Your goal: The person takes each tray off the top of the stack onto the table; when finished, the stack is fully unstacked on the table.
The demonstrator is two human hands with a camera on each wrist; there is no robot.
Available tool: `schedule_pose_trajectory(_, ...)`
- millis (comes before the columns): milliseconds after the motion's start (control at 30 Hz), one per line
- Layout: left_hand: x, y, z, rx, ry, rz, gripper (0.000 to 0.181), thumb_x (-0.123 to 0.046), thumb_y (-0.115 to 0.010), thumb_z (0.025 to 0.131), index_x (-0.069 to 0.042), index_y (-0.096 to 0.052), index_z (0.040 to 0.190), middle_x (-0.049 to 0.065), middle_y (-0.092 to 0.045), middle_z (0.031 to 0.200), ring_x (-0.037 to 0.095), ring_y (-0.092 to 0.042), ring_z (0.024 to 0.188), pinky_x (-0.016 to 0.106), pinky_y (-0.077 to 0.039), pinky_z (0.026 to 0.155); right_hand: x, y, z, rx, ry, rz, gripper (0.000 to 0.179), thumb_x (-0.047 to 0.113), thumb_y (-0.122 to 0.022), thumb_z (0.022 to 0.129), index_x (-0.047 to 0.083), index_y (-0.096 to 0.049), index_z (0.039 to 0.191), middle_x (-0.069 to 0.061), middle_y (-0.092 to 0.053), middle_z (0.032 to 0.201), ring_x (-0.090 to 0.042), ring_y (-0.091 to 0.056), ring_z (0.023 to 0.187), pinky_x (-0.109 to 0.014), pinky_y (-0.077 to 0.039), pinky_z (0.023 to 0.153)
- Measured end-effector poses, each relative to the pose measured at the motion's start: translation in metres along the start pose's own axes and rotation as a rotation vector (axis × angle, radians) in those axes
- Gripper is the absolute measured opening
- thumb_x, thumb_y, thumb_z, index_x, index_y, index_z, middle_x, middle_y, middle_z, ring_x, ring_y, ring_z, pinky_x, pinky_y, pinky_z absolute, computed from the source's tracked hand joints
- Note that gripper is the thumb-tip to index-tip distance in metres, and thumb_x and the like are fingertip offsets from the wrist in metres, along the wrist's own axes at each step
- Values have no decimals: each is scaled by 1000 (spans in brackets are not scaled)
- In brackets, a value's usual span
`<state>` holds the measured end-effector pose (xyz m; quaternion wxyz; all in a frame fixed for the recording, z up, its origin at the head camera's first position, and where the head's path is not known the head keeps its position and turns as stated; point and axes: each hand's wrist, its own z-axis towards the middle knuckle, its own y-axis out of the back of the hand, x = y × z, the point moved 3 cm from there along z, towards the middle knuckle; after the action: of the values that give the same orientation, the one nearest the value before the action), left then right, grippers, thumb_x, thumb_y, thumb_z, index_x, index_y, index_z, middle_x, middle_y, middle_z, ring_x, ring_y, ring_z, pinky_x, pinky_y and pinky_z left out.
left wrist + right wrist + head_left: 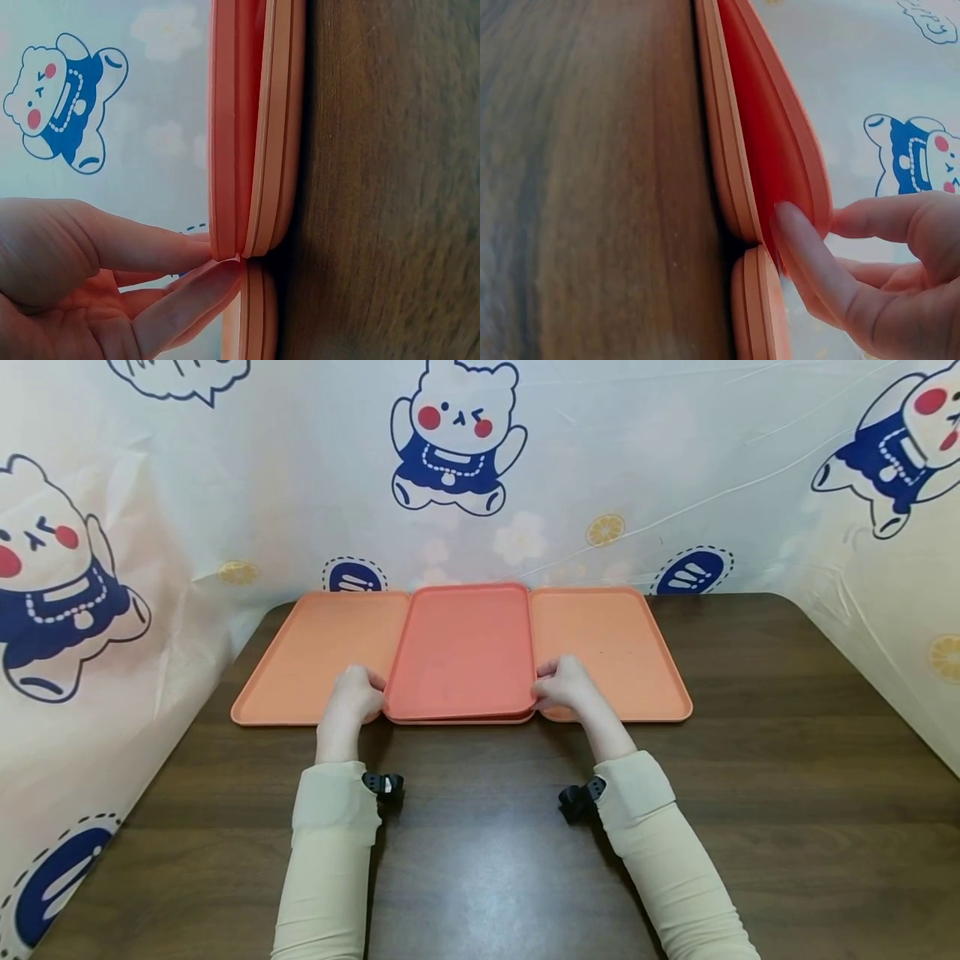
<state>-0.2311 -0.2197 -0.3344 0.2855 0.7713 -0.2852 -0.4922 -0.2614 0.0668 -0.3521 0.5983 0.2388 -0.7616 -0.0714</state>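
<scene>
A pink-red tray [462, 652] lies over another tray [275, 127] in the middle of a row. Its near edge is raised, and the gap to the lower tray is wider on the right in the wrist views. At its near left corner, my left hand [354, 693] pinches the rim between thumb and fingers. The right hand [566, 685] grips the near right corner, with a fingertip [791, 217] under the rim and the thumb on the outer side.
An orange tray [300, 668] lies left of the middle stack and a second orange tray [615, 652] lies right of it, both by the back edge of the dark wooden table [480, 843]. A printed cloth [300, 468] hangs behind and at both sides.
</scene>
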Motion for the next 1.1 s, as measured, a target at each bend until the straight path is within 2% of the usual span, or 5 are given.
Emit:
schedule_pose_trajectory(167,1,0,-2,2,-14,-8,39,0,-53,87,4,-53,126,22,-53,120,29,-52,95,37,-51,82,0,0,-1,42,3,-37,30,3,-56,88,-10,-58,115,-22,-64,105,-20,-68,78,-34,-55,79)
schedule_pose_trajectory(267,1,0,-2,0,-19,-8,39,0,-53,87,5,-53,126,23,-53,119,29,-52,94,38,-51,83,0,-1,-2,62,-5,-47,27,4,-58,88,-8,-58,111,-17,-63,98,-19,-66,78,-32,-55,79)
schedule_pose_trajectory(633,1,0,-1,2,-25,-1,39,-1,-53,87,4,-54,126,23,-53,119,29,-53,94,36,-51,80,5,-2,-7,136,-40,53,40,0,-55,90,-11,-41,127,-20,-55,105,-17,-66,75,-38,-52,87)
schedule_pose_trajectory(933,2,2,-1,-3,-41,16,39,0,-53,86,4,-55,125,22,-54,118,29,-52,93,33,-50,75,3,1,-6,178,6,87,19,0,-53,91,-15,-55,104,-16,-59,93,-12,-66,71,-36,-53,83)
schedule_pose_trajectory(1100,3,2,1,-9,-40,30,39,0,-54,84,3,-57,122,21,-55,116,27,-53,91,31,-49,71,1,1,-4,192,-13,104,19,-1,-53,92,-14,-53,106,-16,-56,96,-13,-66,73,-34,-54,82)
